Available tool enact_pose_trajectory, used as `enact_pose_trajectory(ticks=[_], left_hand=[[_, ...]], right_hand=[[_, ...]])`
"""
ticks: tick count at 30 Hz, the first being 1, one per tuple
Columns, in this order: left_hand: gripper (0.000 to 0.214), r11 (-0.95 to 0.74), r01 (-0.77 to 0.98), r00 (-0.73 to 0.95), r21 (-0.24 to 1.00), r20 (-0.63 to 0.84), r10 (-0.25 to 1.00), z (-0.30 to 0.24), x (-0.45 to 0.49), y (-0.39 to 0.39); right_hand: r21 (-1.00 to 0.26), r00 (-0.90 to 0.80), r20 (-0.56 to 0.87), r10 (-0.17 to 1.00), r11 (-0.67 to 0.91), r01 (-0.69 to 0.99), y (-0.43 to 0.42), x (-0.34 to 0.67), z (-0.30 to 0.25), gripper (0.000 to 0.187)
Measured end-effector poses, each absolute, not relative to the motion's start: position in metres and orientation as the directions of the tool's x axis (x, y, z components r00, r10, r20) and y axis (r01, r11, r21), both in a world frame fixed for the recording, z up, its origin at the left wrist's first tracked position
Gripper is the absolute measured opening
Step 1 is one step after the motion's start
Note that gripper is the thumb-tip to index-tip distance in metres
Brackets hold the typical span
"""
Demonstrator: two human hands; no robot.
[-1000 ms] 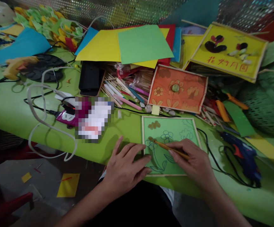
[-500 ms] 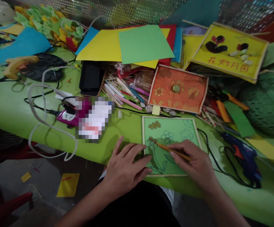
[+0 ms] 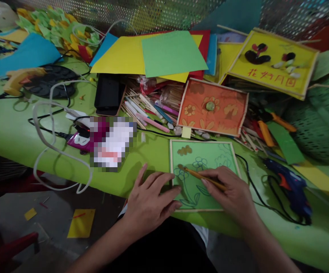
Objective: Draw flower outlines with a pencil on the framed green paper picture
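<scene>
1. Holding in the right hand (image 3: 232, 193) a slender brown tool (image 3: 194, 174), with fingers closed around it as around a pen; cannot tell whether a brush or a stick.
2. Keeping the left hand (image 3: 151, 195) relaxed, with fingers spread apart, laid over the tabletop (image 3: 143, 153) and touching the left edge of the green panel (image 3: 202, 149).
3. Lying flat near the near edge of the tabletop, between the two hands: the same green panel, framed with light strips.
4. Pointing with the tool to the left, with the tip at the far part of the left flower (image 3: 181, 174), beside one brown petal.
5. Compared with half a second ago, having moved the tip only slightly toward the far side; having kept the left hand at the same place, and both hands apart from each other.
6. Showing no clear growth of brown colour on the petal since then; brown also on the cloud (image 3: 184, 150) at the far left corner.
7. Seen now a little more to the left than before: the orange panel (image 3: 223, 98) beyond, the yellow panel (image 3: 266, 70) at far right, and the blue glue gun (image 3: 290, 185) at right.
</scene>
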State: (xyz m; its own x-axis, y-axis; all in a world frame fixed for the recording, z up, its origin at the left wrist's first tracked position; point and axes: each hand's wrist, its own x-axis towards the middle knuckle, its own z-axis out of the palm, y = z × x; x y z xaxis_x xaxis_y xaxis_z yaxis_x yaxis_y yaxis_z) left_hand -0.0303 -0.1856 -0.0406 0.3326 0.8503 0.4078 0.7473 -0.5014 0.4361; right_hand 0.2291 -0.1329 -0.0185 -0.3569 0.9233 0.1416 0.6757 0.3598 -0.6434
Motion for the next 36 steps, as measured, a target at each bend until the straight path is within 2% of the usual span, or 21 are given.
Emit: enact_pose_trajectory(ticks=[8,19,36], left_hand=[[0.022,-0.503,0.739,0.331,0.448,0.408,0.851,-0.0393,-0.0299,-0.1855],[0.022,-0.502,0.737,0.326,0.453,0.413,0.850,-0.0392,-0.0297,-0.1860],[0.020,-0.504,0.747,0.328,0.433,0.419,0.847,-0.0395,-0.0292,-0.1848]], right_hand=[[-0.641,-0.330,0.132,0.935,0.334,0.691,-0.1337,0.2310,-0.0174,0.013],[-0.634,-0.393,0.149,0.908,0.392,0.667,-0.1305,0.2250,-0.0155,0.013],[-0.651,-0.317,0.148,0.937,0.333,0.682,-0.1331,0.2287,-0.0144,0.011]])
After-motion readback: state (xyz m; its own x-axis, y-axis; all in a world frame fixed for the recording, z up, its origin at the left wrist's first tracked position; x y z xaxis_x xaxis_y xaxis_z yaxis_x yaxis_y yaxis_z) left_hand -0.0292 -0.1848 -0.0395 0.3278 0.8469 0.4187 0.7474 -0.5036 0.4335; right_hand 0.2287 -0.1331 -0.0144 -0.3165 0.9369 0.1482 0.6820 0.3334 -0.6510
